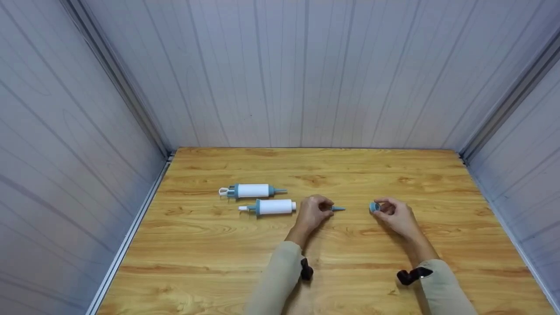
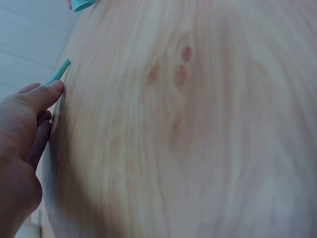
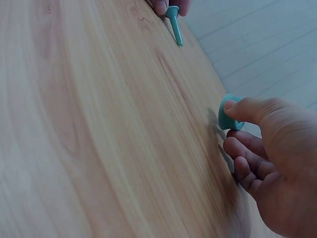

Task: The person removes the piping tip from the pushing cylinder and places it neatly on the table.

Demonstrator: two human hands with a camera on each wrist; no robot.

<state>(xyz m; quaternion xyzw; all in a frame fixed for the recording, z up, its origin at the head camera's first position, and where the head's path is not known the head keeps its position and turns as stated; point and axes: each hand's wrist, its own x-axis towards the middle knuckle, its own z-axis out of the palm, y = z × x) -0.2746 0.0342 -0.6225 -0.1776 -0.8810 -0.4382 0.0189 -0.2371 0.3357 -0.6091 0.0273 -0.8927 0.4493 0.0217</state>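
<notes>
A: In the head view, what lies around the hands?

B: Two white syringes lie on the wooden counter (image 1: 350, 262). The far syringe (image 1: 251, 190) is complete, with its teal tip. The near syringe (image 1: 271, 207) lies just left of the left hand (image 1: 313, 212). Grey walls close three sides of the counter; the wood in front of the hands and to the right is bare.

A: And the hands themselves?

B: The left hand curls its fingers around a teal nozzle (image 1: 337, 209), whose point sticks out to the right. The right hand (image 1: 393, 214) pinches a small teal cap (image 1: 374, 207). The two pieces are apart, with bare wood between them.

A: The left wrist view?

B: The left thumb (image 2: 42, 96) presses on the nozzle (image 2: 60, 72), near the counter edge. The cap (image 2: 81, 5) shows at the top.

A: The right wrist view?

B: The right hand (image 3: 270, 163) holds the cap (image 3: 229, 116) between thumb and fingers, just above the wood. The nozzle (image 3: 175, 25) points toward it from far away.
</notes>
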